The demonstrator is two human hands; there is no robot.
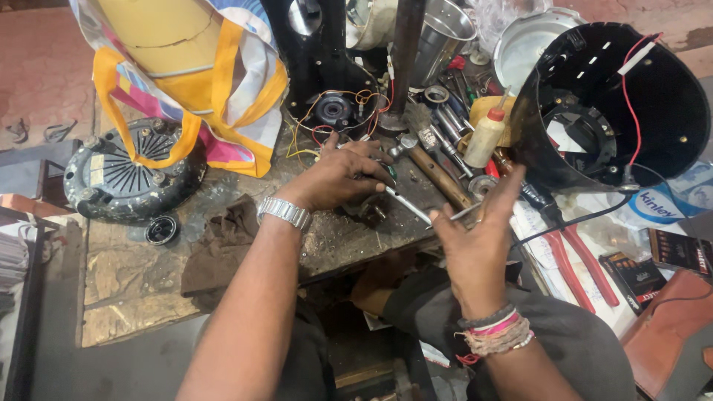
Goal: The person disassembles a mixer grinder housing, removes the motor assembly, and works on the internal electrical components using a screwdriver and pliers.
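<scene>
My left hand, with a metal watch on the wrist, is closed around a screwdriver with a green-black handle, its shaft pointing right over a small dark part on the workbench. My right hand, thread bands at the wrist, has its fingers spread and pinches a thin metal rod near the screwdriver tip. A wooden-handled hammer lies just beyond the two hands.
A large black round housing with red wires lies tilted at right. Red-handled pliers, a small oil bottle, sockets and tools crowd the back. A black motor base, a yellow bag and a round grille plate sit left.
</scene>
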